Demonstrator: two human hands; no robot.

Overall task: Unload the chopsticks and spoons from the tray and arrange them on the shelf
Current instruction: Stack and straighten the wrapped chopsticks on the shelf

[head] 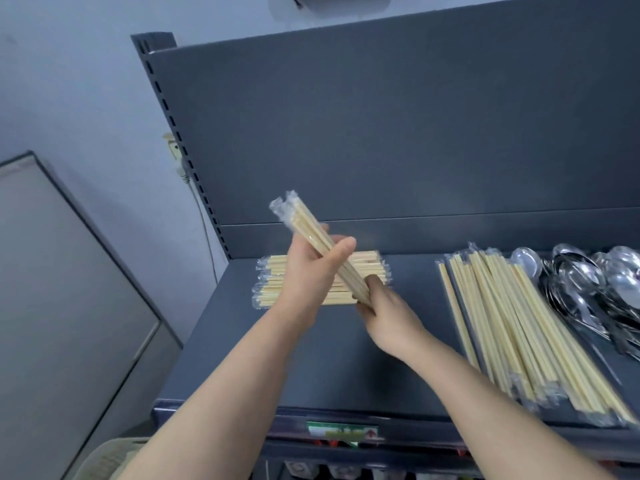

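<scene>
Head view shows both hands closed on one clear-wrapped bundle of pale wooden chopsticks, held in the air above the dark grey metal shelf and slanting from 11 o'clock down to 5 o'clock. The left hand wraps fingers and thumb round its middle, and the right hand curls round its lower end. The slick wrap could slip through either grip, I judge, and a careless set-down on the flat stack of wrapped chopsticks just behind the hands at 12 o'clock might skew it or nudge packs toward the shelf's 9 o'clock edge.
</scene>
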